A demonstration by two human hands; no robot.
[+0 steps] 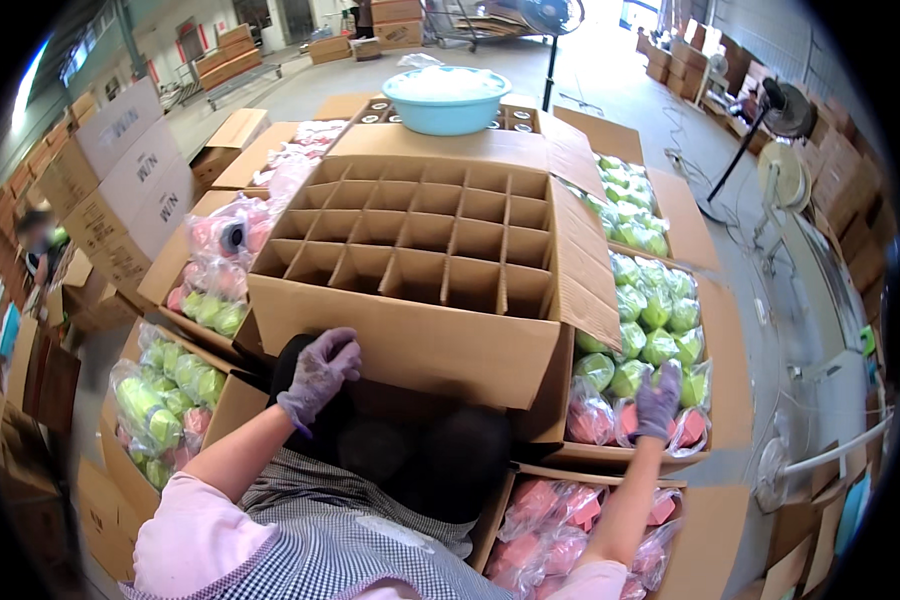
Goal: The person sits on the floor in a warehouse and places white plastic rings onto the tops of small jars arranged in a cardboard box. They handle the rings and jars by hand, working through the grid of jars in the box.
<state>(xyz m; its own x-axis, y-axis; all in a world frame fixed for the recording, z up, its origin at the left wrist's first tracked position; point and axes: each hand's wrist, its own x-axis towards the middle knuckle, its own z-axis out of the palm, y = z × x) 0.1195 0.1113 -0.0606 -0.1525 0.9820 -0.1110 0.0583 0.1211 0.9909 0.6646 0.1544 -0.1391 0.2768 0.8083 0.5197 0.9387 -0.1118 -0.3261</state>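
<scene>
A large cardboard carton [410, 335] with a grid of cardboard dividers [400, 225] stands tilted before me; the cells that show hold nothing. My left hand [320, 375], in a purple glove, hovers by its front left side with fingers loosely bent and apart, holding nothing. To the right, my right hand [656, 405], gloved too, reaches into an open box [725, 350] of plastic-wrapped items. Its fingers are spread against the green wrapped items [660, 347], above pink wrapped items [592, 420]. Whether it grips one is partly hidden.
A light-blue basin [446, 100] rests on a carton behind the divided one. Open boxes of pink wrapped items [530, 510] and green wrapped items [175, 385] flank me. Stacked cartons [120, 185] rise at left; a standing fan [785, 108] is at right.
</scene>
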